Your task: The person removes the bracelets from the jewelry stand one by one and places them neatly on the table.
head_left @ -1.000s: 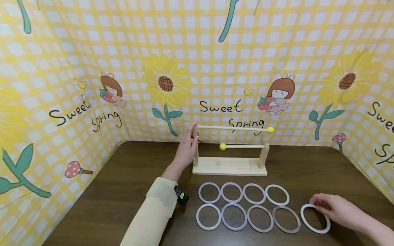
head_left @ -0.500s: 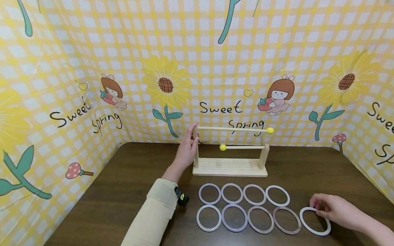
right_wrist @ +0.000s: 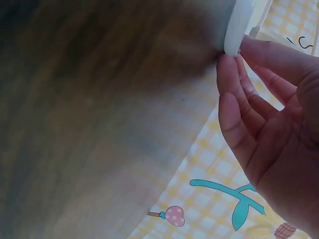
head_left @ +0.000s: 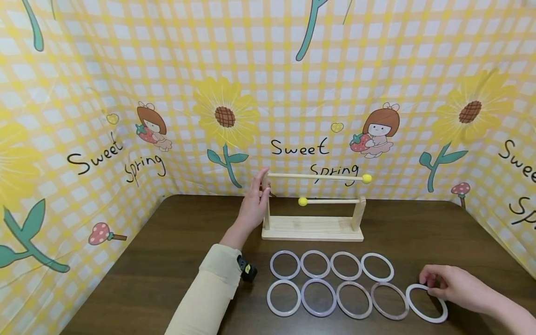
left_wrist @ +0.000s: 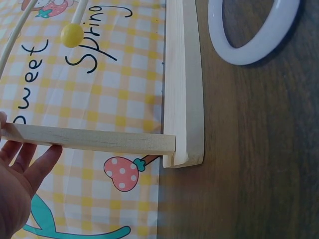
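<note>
My right hand (head_left: 458, 286) pinches the edge of a white ring (head_left: 438, 319) between thumb and fingers, at the right end of the front row. In the right wrist view, the ring's rim (right_wrist: 236, 30) sits at the fingertips. The held ring's left edge is right at a brownish ring (head_left: 390, 317). My left hand (head_left: 252, 204) rests against the left post of a wooden stand (head_left: 311, 229), its fingers extended up toward the post's top. The left wrist view shows fingers (left_wrist: 45, 164) pressing along the post (left_wrist: 99, 138). The stand bears two rods with yellow ball ends.
Several pale rings lie flat in two rows before the stand, among them a lilac ring (head_left: 319, 314) and a white ring (head_left: 378, 253). The upper rod (head_left: 314, 176) ends in a yellow ball (head_left: 366, 178). A patterned cloth (head_left: 293, 93) walls in the brown table (head_left: 138, 279).
The right hand has shifted the white ring slightly nearer and left, closing its gap to the brownish ring. My left hand has stayed at the post.
</note>
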A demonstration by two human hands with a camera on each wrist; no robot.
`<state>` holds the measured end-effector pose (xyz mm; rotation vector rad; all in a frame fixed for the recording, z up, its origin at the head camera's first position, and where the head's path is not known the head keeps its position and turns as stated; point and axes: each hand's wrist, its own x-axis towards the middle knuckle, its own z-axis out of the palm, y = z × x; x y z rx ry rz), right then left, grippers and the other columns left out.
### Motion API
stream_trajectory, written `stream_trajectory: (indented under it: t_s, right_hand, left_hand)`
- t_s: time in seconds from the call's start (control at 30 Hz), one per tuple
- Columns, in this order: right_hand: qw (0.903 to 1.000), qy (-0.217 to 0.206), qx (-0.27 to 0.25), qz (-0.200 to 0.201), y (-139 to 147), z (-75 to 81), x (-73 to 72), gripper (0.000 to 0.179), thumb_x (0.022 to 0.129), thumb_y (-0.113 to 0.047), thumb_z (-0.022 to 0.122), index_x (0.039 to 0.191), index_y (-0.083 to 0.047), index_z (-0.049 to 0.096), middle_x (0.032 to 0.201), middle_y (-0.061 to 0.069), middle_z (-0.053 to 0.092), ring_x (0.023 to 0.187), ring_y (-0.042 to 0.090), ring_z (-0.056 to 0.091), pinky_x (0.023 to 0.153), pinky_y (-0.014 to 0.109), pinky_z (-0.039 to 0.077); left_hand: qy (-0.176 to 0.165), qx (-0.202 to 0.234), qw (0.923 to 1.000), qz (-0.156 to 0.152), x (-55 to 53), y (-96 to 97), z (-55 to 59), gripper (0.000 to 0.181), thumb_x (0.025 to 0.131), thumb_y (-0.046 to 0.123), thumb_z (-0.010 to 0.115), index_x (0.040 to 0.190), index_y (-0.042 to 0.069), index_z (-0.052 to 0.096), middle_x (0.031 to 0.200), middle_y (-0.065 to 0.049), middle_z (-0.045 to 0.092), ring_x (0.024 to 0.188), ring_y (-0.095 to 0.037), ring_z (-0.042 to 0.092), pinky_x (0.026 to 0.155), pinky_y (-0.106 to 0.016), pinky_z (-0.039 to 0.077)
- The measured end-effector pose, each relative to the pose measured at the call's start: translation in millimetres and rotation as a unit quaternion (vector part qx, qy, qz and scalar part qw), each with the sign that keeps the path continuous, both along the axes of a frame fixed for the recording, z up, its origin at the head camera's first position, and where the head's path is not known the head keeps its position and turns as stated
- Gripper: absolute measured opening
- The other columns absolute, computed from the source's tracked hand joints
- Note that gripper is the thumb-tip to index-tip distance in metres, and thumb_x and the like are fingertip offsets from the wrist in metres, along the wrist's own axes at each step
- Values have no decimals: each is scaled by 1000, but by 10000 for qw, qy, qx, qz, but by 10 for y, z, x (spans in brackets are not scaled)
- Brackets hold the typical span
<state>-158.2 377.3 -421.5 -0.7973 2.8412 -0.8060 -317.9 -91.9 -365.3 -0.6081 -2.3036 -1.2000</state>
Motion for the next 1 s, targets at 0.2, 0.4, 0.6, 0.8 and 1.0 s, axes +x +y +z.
stream_trajectory:
  t_s: [0.2,0.4,0.6,0.8,1.0]
  right_hand:
    - [9987,315,-388,117,-9,46,-19,22,82,2,72,91,-14,60,79,-19,53,57,-3,44,46,23,38]
    - [9950,868,-492,-104,-79,173,-91,20,82,1,73,93,-11,62,79,-19,55,62,-2,48,50,23,41]
    - [9901,1277,-527,-239,-222,284,-162,23,80,-1,77,97,-8,63,80,-19,56,64,-1,52,52,23,42]
    - [9923,1066,-476,-410,-427,411,-248,30,82,-11,78,108,-7,62,86,-12,58,70,1,57,57,25,45]
    - [9933,900,-403,-608,-595,516,-299,43,82,-21,79,118,-8,58,96,-1,61,77,2,59,61,27,47]
  left_hand:
    - [25,-73,10000,-63,-8,-23,9,53,102,7,49,148,25,30,117,-16,56,93,-30,62,74,-44,53]
    - [-41,-78,9999,-105,-1,-43,27,54,101,6,50,148,24,31,119,-18,55,86,-29,62,73,-44,52]
    - [13,-156,9996,-220,-3,-59,22,54,101,6,51,149,22,30,119,-16,55,88,-28,63,73,-42,53]
    - [69,-200,9987,-466,3,-124,74,55,100,4,53,149,17,31,120,-17,54,96,-31,60,75,-43,53]
    - [-191,-639,9941,-855,0,-236,157,65,98,4,56,152,21,24,132,-20,50,110,-33,59,84,-44,52]
